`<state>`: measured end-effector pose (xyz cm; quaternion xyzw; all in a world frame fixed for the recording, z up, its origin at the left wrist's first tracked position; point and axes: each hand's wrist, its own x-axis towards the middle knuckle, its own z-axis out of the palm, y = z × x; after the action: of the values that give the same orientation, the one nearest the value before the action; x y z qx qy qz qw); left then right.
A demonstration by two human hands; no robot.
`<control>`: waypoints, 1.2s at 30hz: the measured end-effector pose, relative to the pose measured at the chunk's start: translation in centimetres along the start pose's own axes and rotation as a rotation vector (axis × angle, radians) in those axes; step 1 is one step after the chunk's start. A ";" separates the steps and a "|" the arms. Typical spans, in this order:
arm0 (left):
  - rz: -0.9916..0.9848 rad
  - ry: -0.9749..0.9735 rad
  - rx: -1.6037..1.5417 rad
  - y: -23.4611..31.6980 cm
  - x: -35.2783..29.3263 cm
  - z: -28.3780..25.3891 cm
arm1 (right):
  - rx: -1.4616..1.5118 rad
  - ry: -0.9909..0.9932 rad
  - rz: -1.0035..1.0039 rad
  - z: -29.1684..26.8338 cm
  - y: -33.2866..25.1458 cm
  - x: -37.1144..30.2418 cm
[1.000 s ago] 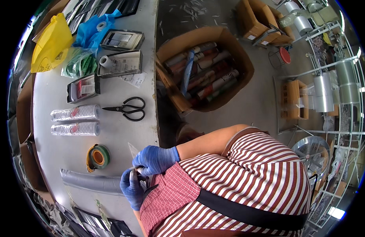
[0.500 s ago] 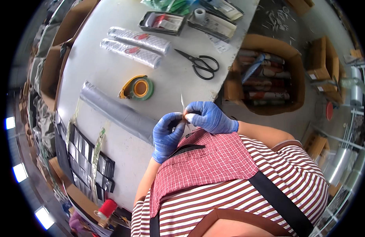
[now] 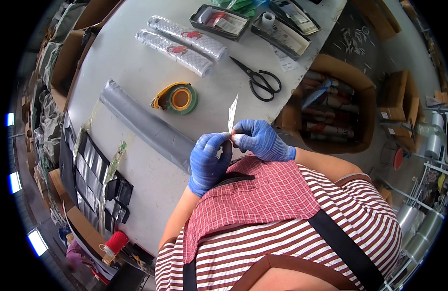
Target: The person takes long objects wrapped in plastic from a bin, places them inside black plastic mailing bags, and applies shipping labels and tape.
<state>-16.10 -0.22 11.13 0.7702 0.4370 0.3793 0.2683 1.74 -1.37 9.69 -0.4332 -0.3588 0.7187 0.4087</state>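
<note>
Both gloved hands are now sitting slightly lower and nearer the chest than half a second ago, and the white strip is standing more upright between them. The left hand (image 3: 208, 162) is curling closed, its fingertips pinching the lower end of the narrow white strip (image 3: 232, 112); the right hand (image 3: 260, 140) is likewise closing on that same lower end, so the strip is being held in the air just above the near edge of the counter (image 3: 131, 58), touching nothing else. Whether a backing is being peeled from it cannot be told at this size; it appears to be a label or tape piece. As a judgement, the work is sitting at an early-to-middle stage: the strip is in hand but not yet applied to anything, and the grey flat sleeve (image 3: 146, 127) lying beside the hands is showing no strip on it. Count on the counter: one grey sleeve, one green-and-yellow tape dispenser (image 3: 178, 98), one pair of black scissors (image 3: 259, 80), two clear wrapped rolls (image 3: 180, 42), two dark trays (image 3: 219, 22) of small items, one strip in hand.
</note>
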 end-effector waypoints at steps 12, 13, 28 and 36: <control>-0.711 -0.053 -0.819 -0.1 -0.3 -0.4 | -0.164 0.003 -0.116 0.3 -0.5 0.9; -0.744 -0.065 -0.822 -0.2 -0.2 -0.6 | -0.223 0.000 -0.092 0.5 -1.0 0.9; -0.429 0.336 -0.328 -10.8 -1.5 -15.1 | -1.186 0.358 -0.198 -7.8 -0.9 1.0; -0.061 0.067 0.436 -23.2 -5.9 -20.2 | -1.511 0.408 0.289 -18.8 5.6 -3.9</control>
<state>-45.52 7.29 3.30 0.7835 0.5401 0.2929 0.0923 18.59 -4.10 -0.81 -0.7586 -0.6074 0.2332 -0.0353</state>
